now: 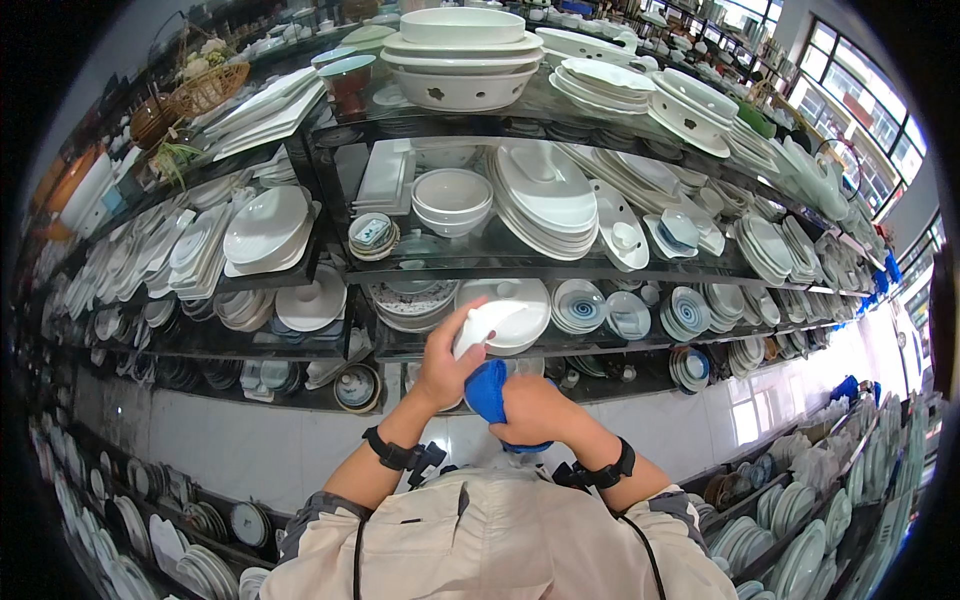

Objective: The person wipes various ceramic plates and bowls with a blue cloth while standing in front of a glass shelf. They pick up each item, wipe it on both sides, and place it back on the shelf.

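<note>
My left hand (448,361) is closed around a small white ceramic piece (480,324) with a pointed end; its exact kind cannot be told. Just right of it and lower, my right hand (531,411) grips a bunched blue cloth (487,391), part of which hangs out below the fist. Cloth and ceramic piece are close together; whether they touch is unclear. Behind the left hand, on a lower shelf, lies an oval white lidded dish (525,311). Both wrists wear black straps.
Ahead stands a dark glass-shelved rack (480,271) with stacked white bowls (452,196), oval platters (551,191) and blue spiral-patterned bowls (581,306). Large oval dishes (461,56) stand on top. More shelves of plates (784,517) are at both lower sides, beyond a tiled floor (652,429).
</note>
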`<state>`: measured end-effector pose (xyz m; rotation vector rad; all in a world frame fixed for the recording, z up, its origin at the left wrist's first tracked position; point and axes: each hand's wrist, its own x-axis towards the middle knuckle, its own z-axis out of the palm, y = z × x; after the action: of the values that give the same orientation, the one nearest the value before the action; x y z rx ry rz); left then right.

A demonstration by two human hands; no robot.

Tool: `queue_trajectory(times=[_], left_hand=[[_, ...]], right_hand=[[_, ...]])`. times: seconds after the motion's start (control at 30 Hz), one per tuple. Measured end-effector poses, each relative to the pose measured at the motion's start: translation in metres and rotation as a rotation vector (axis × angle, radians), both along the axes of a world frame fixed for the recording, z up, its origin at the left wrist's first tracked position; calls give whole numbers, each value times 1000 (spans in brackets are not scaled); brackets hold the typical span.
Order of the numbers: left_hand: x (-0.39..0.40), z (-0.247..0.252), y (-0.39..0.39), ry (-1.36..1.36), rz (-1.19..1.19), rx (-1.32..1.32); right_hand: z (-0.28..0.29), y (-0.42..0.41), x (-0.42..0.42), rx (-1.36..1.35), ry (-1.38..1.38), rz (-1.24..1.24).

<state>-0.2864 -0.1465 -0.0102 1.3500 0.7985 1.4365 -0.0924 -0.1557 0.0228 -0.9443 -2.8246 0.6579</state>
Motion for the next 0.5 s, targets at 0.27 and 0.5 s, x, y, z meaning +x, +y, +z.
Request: queue_trajectory(times=[0.27,0.5], left_hand=[[9,1,31,-554,-112,-137],[56,-32,72,-509,-145,-268]], right_hand=[[-25,21,48,-602,827,-568],[-34,42,52,-763,995,-583]])
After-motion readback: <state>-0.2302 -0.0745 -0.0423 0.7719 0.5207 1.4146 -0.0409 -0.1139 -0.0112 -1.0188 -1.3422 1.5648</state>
